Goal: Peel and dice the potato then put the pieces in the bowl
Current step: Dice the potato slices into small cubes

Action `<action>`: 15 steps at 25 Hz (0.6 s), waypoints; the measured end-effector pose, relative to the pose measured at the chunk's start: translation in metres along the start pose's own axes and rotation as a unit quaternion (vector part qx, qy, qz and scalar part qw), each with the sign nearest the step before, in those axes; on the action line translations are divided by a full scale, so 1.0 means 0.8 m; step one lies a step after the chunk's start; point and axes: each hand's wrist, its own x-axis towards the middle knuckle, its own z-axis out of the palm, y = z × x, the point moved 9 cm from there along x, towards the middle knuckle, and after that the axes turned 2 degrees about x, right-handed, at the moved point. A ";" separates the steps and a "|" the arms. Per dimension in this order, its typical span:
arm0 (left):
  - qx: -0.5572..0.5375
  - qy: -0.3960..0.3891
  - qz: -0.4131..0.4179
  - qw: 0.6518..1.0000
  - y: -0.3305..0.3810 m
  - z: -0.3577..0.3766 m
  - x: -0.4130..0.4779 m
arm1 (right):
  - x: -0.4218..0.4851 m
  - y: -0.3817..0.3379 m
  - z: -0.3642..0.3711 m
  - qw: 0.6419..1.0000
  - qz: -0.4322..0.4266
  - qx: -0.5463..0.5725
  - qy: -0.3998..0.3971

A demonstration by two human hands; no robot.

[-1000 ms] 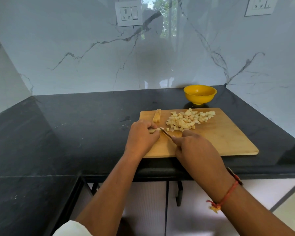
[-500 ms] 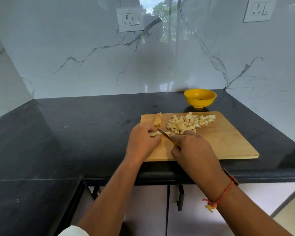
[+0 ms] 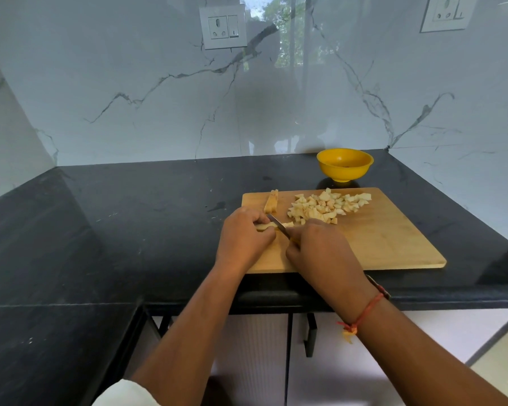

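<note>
Mid-dice here, so the peeling is done as far as I can judge; everything on the board looks pale and skinless. The dark surface (image 3: 129,215) fills the left of the frame. Just left of centre, my left hand (image 3: 245,238) is curled over a potato strip (image 3: 263,227), pinning it flat at the near left corner of the cutting board (image 3: 393,247). A spare strip (image 3: 271,201) lies just above it, near the board's far left edge, and hasn't been cut.

The knife (image 3: 277,225) sits across the strip right next to my left fingertips, blade angled toward the upper left. My right hand (image 3: 320,247) is wrapped around the handle, which is mostly hidden under my fingers.

Right of that, at the centre of the frame, is the diced pile (image 3: 326,206), spread along the far side of the board. The yellow bowl (image 3: 345,165) stands just beyond the board, toward the wall, with no potato in it that I can see.

Next, I reckon: short, even chops down this strip, walking my left fingers back from the blade. Then the spare strip, then scoop the lot into the bowl.
</note>
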 end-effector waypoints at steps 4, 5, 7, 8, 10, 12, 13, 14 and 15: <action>0.008 0.009 0.002 1.000 0.000 0.000 -0.001 | -0.020 0.004 -0.002 0.999 -0.008 -0.037 -0.011; 0.008 0.009 0.000 1.000 0.000 0.000 0.000 | -0.026 0.004 -0.006 0.998 -0.013 -0.054 -0.001; 0.010 0.009 -0.005 1.000 -0.001 -0.001 0.000 | -0.033 0.009 -0.011 0.997 -0.017 -0.078 0.013; 0.012 0.010 -0.007 1.000 -0.003 -0.001 0.000 | -0.035 0.013 -0.013 0.996 -0.014 -0.085 0.019; 0.012 0.009 -0.009 1.000 -0.004 0.000 0.000 | -0.036 0.019 -0.020 0.996 -0.004 -0.085 0.039; 0.011 0.005 -0.012 1.000 -0.006 0.003 0.000 | -0.034 0.019 -0.026 0.996 0.001 -0.067 0.054; 0.011 0.003 -0.013 1.000 -0.007 0.003 0.001 | -0.033 0.017 -0.027 0.997 0.001 -0.054 0.056; 0.011 0.002 -0.015 1.000 -0.007 0.004 0.002 | -0.033 0.015 -0.029 0.998 0.001 -0.039 0.057; 0.010 0.001 -0.017 1.000 -0.008 0.004 0.002 | -0.031 0.012 -0.030 0.998 0.002 -0.025 0.057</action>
